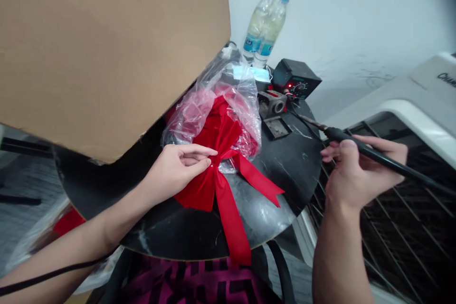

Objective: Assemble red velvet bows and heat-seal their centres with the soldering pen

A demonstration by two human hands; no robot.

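A red velvet bow (pixel 213 185) with long satin ribbon tails lies on a round black marble table (pixel 270 199), on top of a clear plastic bag (pixel 213 109). More red material shows through the plastic. My left hand (pixel 178 168) reaches in from the lower left, its fingertips pinching the bow at its knot. Across the table's right edge, my right hand (pixel 359 171) grips the black handle of a soldering iron (pixel 374 154). The iron's thin tip points up and left, well apart from the bow and bag.
A soldering station (pixel 295 78) with a lit red light and a metal iron stand (pixel 274 114) sit at the table's back. Behind them stand two water bottles (pixel 263 28) and a blue face mask (pixel 251 73). A large cardboard sheet (pixel 107 47) overhangs the upper left, and a dark grille (pixel 399 209) lies right.
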